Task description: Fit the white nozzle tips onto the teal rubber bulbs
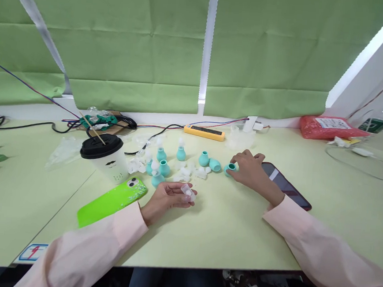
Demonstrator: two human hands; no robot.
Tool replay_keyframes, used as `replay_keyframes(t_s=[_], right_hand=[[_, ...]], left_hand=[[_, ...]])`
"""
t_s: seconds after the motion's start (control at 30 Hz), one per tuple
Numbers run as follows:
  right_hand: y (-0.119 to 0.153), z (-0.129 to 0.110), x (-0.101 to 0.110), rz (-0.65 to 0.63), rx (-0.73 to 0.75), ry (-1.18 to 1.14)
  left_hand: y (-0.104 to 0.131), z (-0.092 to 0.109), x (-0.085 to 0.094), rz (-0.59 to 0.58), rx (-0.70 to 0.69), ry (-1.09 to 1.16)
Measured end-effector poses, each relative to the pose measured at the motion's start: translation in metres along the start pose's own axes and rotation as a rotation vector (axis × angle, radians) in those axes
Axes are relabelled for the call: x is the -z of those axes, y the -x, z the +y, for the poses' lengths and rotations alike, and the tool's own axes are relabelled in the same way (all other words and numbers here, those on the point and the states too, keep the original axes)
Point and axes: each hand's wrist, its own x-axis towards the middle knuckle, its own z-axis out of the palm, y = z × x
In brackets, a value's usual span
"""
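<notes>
My left hand (167,198) is closed around a small translucent white plastic piece (188,193), pinched at the fingertips above the table. Farther right, my right hand (249,172) grips a small teal vase-shaped piece (230,168) between thumb and fingers, its round opening showing. Just left of that hand are an upright teal piece (204,158) and one lying on its side (214,165). More teal pieces (181,153) stand behind my left hand, several with white translucent parts in their necks. Loose white translucent bits (185,173) lie scattered among them.
A black-lidded paper cup (108,163) with a stick stands on the left, beside a green-cased phone (110,201). A dark phone (287,186) lies by my right wrist. Along the back are a yellow power strip (204,132), cables and a red package (332,128).
</notes>
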Motion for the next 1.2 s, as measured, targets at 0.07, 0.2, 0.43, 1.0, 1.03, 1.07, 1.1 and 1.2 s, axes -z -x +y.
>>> replay_keyframes(t_s=[0.07, 0.2, 0.43, 1.0, 1.03, 1.07, 1.1, 1.2], right_hand=[[0.002, -0.004, 0.010, 0.006, -0.002, -0.228], [0.013, -0.025, 0.023, -0.118, 0.045, -0.849], [0.041, -0.066, 0.010, -0.265, 0.114, -1.134], [0.057, -0.078, -0.004, 0.231, 0.387, -0.795], [0.057, -0.078, -0.005, 0.240, 0.389, -0.786], [0.057, -0.078, -0.005, 0.252, 0.390, -0.779], [0.057, -0.078, -0.005, 0.259, 0.390, -0.773], [0.058, -0.078, -0.005, 0.250, 0.388, -0.758]], left_hand=[[0.000, -0.001, 0.001, -0.014, 0.006, 0.022], [-0.002, -0.002, 0.003, -0.043, 0.000, 0.100], [-0.002, -0.002, 0.004, -0.097, -0.030, 0.161], [0.003, -0.004, 0.005, -0.250, -0.010, 0.109], [0.003, -0.003, 0.004, -0.244, -0.014, 0.100], [0.003, -0.003, 0.003, -0.238, -0.014, 0.085], [0.004, -0.002, 0.002, -0.228, -0.014, 0.066], [0.006, 0.000, 0.000, -0.212, -0.020, 0.016]])
